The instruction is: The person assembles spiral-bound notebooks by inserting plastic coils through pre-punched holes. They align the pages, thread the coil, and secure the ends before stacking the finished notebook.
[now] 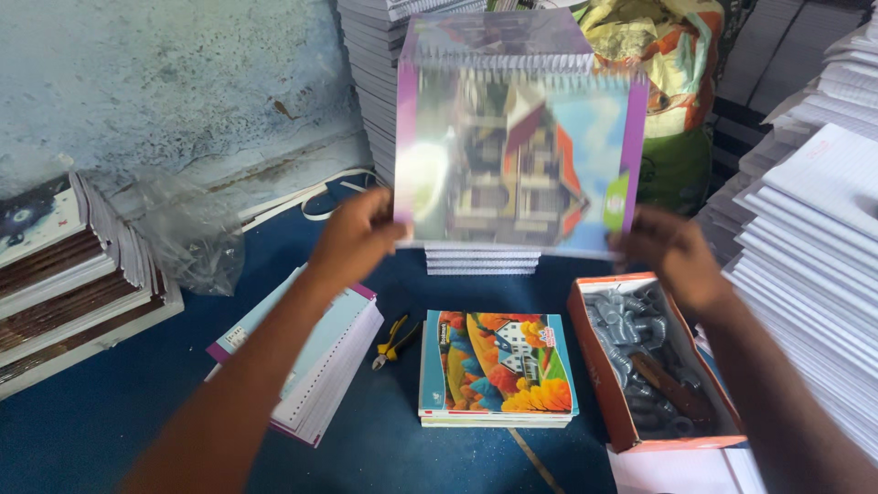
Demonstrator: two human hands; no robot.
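Spiral notebook (517, 160) held upright above blue table (110, 421), binding on top, long axis running side to side. Left hand (358, 236) clamped on left edge, right hand (675, 252) on right edge (both equally near). Notebook stack (497, 366) directly below.

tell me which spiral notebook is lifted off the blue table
The purple-edged spiral notebook with the house cover, gripped by left hand and right hand; others lie flat.

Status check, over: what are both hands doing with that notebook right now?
Left hand and right hand grip the spiral notebook by its side edges, raised and blurred. Below: notebook stack, pliers, orange box of coils. Nothing blocking.
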